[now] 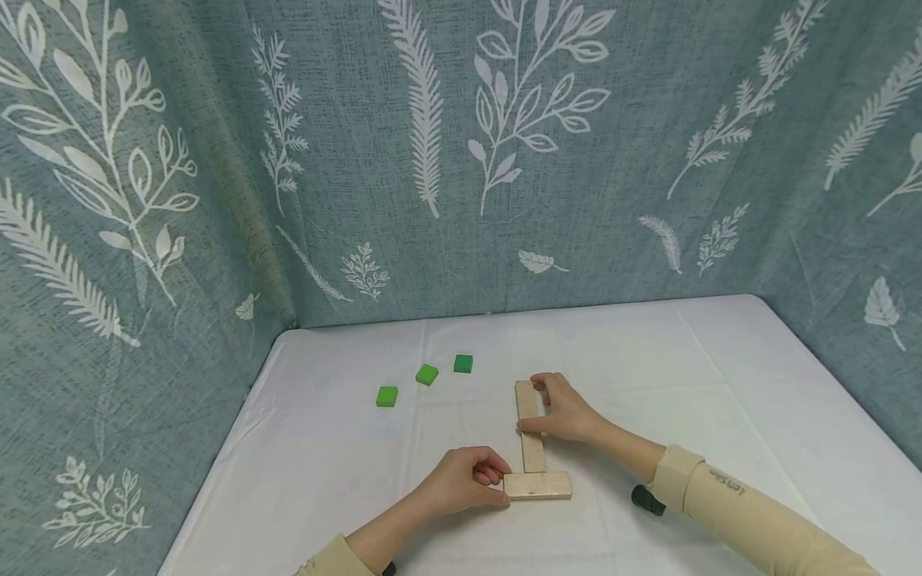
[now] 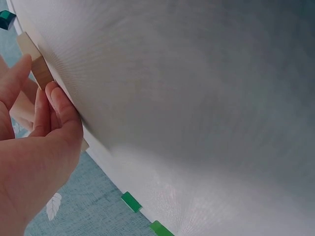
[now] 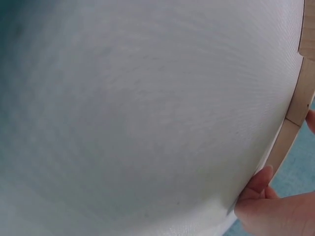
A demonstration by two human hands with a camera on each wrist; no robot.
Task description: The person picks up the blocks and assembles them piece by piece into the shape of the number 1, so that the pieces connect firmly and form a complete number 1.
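Observation:
A light wooden block (image 1: 547,486) lies crosswise on the white table; my left hand (image 1: 455,482) pinches its left end between thumb and fingers. In the left wrist view my left hand (image 2: 44,142) holds the end of that block (image 2: 42,71). Beyond it, a lengthwise wooden strip (image 1: 534,456) meets the crosswise block. The right wrist view shows a seam across this strip (image 3: 301,101), two blocks end to end. My right hand (image 1: 567,410) grips the farther block (image 1: 527,400), thumb across it and a finger at its far end. My right hand (image 3: 278,211) also shows low in the right wrist view.
Three green blocks lie apart at the back left: one (image 1: 386,396), a second (image 1: 426,374) and a darker one (image 1: 463,364). A black object (image 1: 648,500) is by the right sleeve. A patterned blue-grey curtain (image 1: 446,264) surrounds the back and sides of the table (image 1: 346,496).

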